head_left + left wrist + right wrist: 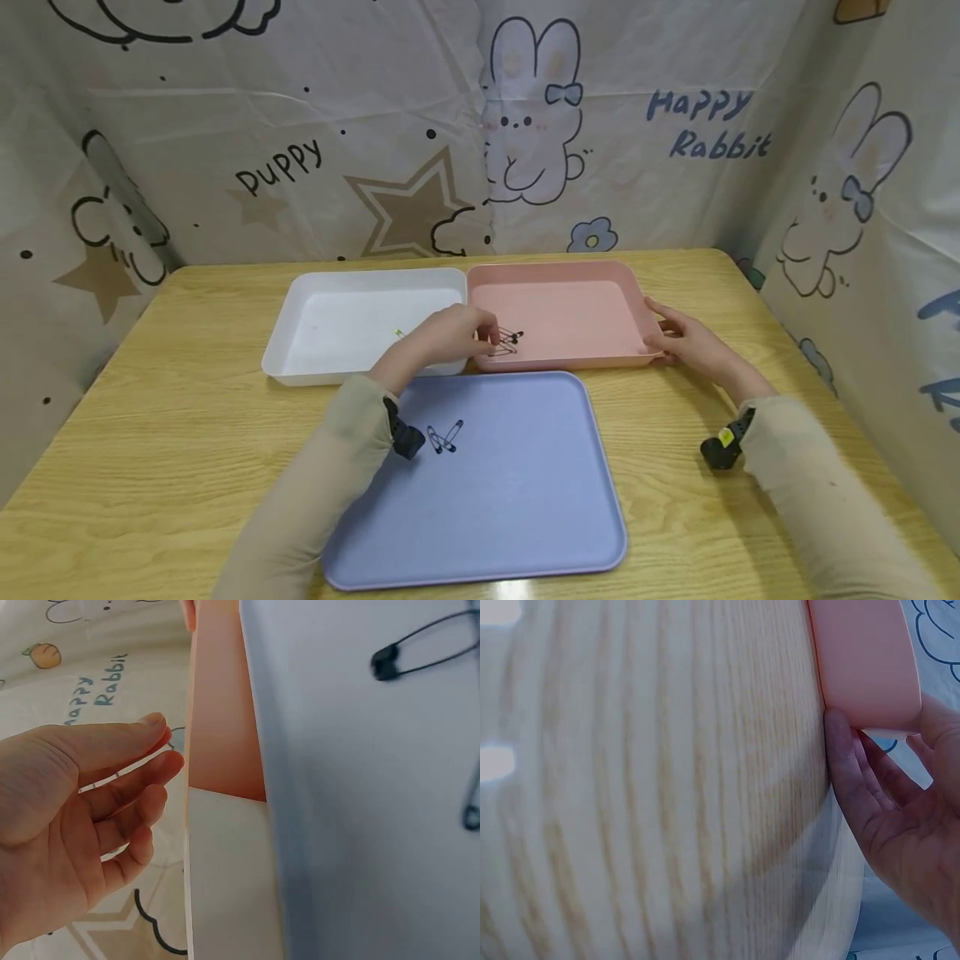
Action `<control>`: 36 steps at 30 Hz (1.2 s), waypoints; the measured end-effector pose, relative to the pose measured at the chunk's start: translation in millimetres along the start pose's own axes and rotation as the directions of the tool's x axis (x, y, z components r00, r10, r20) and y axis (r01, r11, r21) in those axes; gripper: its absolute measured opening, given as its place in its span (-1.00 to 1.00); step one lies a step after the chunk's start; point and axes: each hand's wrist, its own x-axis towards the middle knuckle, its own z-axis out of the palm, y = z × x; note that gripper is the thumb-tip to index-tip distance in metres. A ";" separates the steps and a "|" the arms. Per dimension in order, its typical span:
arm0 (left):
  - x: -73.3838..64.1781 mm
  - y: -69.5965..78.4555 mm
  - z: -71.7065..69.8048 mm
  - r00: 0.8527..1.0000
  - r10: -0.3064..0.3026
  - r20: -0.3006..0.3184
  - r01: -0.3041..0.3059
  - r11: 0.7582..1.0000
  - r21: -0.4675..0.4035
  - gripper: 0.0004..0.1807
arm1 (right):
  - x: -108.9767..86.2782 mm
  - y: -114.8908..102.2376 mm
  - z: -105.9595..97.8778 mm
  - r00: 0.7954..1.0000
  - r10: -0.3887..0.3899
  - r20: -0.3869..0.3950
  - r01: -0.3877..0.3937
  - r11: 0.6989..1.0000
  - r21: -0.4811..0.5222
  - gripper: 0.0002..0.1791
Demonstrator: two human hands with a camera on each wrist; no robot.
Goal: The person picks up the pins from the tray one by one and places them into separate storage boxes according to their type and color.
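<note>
My left hand [459, 332] reaches over the left end of the pink tray [573, 310], fingers pointing down. Right by its fingertips, several black safety pins [511, 338] lie in that tray. In the left wrist view the thumb and fingers [127, 817] are loosely bent, and no pin shows between them. My right hand [693, 346] holds the pink tray at its front right corner; in the right wrist view the thumb is at the rim and fingertips are at the outer lower edge. A few black safety pins [446, 437] lie on the blue tray [510, 508].
A white tray [337, 321] stands against the pink tray's left side; a yellow-green pin [399, 333] shows in it, partly behind my left hand. The blue tray lies in front of both on the wooden table [165, 442]. A printed cloth [405, 108] hangs behind and beside the table.
</note>
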 end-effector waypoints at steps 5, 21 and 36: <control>-15.9 0.8 3.2 1.000 0.011 0.002 -0.011 1.000 0.024 -0.95 | -1.6 0.6 -0.8 1.000 -0.004 0.002 0.004 1.000 0.005 -0.22; -55.0 2.1 20.1 0.995 0.023 0.094 -0.035 0.991 0.128 -0.87 | -1.6 1.9 -0.9 1.000 -0.015 0.007 0.014 0.999 0.045 -0.21; -63.1 9.1 33.6 0.977 -0.105 0.184 0.050 0.958 0.283 -0.78 | -1.0 3.2 -1.6 1.000 -0.029 0.009 0.028 0.998 0.054 -0.21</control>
